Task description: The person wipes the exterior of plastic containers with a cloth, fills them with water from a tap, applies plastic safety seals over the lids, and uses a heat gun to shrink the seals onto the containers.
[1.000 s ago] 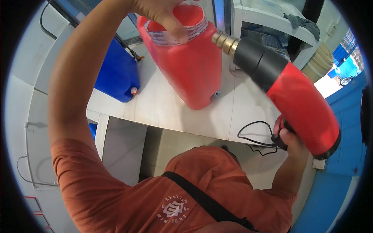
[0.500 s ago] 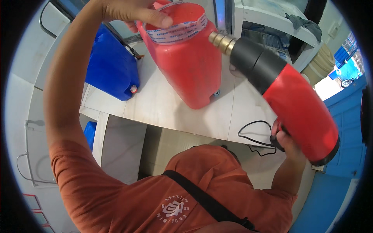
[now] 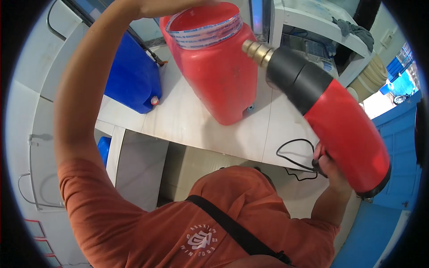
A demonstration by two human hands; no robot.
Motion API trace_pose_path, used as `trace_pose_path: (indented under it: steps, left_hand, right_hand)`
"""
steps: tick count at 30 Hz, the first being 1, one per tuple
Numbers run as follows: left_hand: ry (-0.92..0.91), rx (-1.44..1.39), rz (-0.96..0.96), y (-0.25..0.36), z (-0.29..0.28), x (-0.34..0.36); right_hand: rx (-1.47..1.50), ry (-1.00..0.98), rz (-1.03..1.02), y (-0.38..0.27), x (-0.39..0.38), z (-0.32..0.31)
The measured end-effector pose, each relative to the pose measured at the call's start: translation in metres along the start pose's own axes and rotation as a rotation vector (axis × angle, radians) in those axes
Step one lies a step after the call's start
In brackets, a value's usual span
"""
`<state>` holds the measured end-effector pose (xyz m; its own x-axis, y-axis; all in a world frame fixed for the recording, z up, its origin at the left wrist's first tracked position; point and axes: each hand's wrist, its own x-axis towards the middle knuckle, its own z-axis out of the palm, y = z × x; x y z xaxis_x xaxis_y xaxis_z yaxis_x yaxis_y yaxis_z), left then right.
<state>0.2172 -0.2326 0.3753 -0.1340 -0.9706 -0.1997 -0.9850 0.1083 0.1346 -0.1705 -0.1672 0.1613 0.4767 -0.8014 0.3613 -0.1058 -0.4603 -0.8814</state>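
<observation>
My right hand (image 3: 330, 166) is closed round the handle of a red and black heat gun (image 3: 346, 127). Its brass nozzle (image 3: 258, 52) points left, close to the neck of a red plastic jerrycan (image 3: 219, 76). A printed white and blue plastic band (image 3: 210, 36) circles the jerrycan's wide mouth, which has no cap on it. At the picture's top edge, my left hand (image 3: 172, 6) is by the far left side of that mouth; its fingers are mostly cut off or hidden. A black cord (image 3: 290, 142) hangs near my right hand.
A blue jerrycan (image 3: 134, 76) stands left of the red one on the white tiled counter (image 3: 178, 127). Further right are a white shelf (image 3: 319, 24) with a dark cloth (image 3: 355, 32), a beige bucket (image 3: 370, 73) and a blue door (image 3: 400, 147). Another blue container (image 3: 103, 149) shows below the counter.
My left hand has lifted its thumb off the front of the mouth and moved back toward the top edge. The heat gun stays almost in place, its nozzle still by the neck.
</observation>
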Motion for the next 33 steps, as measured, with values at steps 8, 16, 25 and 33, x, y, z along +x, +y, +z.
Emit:
trace_pose_path:
  steps: [8,16,25,33]
  left_hand:
    - [-0.017,0.038,-0.306,0.008,-0.005,-0.022]
    - [0.163,-0.065,0.04,-0.028,0.014,0.008]
    - [0.145,0.218,-0.097,-0.039,0.006,0.008]
    - [0.096,-0.015,0.025,-0.017,0.014,-0.009]
  right_hand:
    - [-0.138,-0.21,-0.011,0.0,0.005,-0.008]
    - [-0.079,-0.009,0.068,0.01,0.002,0.001]
    - [-0.062,-0.099,0.249,0.009,-0.009,-0.012]
    - [-0.59,-0.04,-0.357,0.025,-0.011,-0.001]
